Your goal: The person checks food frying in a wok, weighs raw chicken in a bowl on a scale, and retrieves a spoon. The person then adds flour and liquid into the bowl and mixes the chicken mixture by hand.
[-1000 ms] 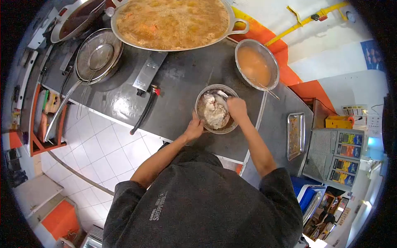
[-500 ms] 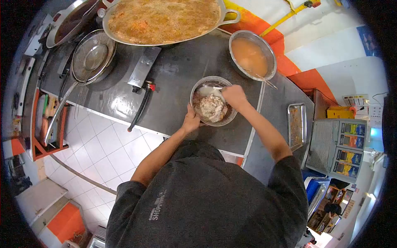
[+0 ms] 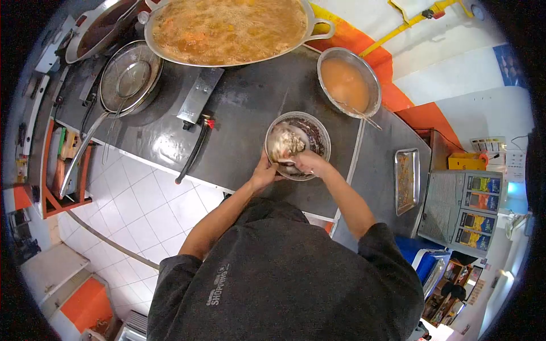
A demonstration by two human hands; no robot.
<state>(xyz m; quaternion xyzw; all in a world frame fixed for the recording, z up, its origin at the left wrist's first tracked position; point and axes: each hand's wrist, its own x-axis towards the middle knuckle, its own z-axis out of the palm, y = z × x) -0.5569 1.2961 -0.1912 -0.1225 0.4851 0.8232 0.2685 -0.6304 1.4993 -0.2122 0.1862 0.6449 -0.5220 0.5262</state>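
A metal bowl [image 3: 326, 135] stands on the dark counter in front of me, with a pale, lumpy batter-like mixture [image 3: 285, 142] heaped toward its left side and dark residue on its inner wall. My left hand [image 3: 265, 175] grips the near left rim of the bowl, fingers against its outside. Inside the near right part of the bowl, my right hand [image 3: 310, 163] is closed around what looks like a spoon [image 3: 287, 162]. Only a short shiny part of it shows; the mixture and my fingers hide the rest.
A large pan of bubbling oil [image 3: 227, 31] is at the back. Behind the bowl on the right stands a metal bowl of orange liquid [image 3: 347, 82] with thin sticks on its rim. Strainers [image 3: 132, 79], a burner hose [image 3: 193, 150] and a metal tray [image 3: 407, 182] lie around.
My right hand has swept from the bowl's far right side to its near side with the spoon. The mixture has shifted left, baring the dark inner wall. My left hand keeps its grip.
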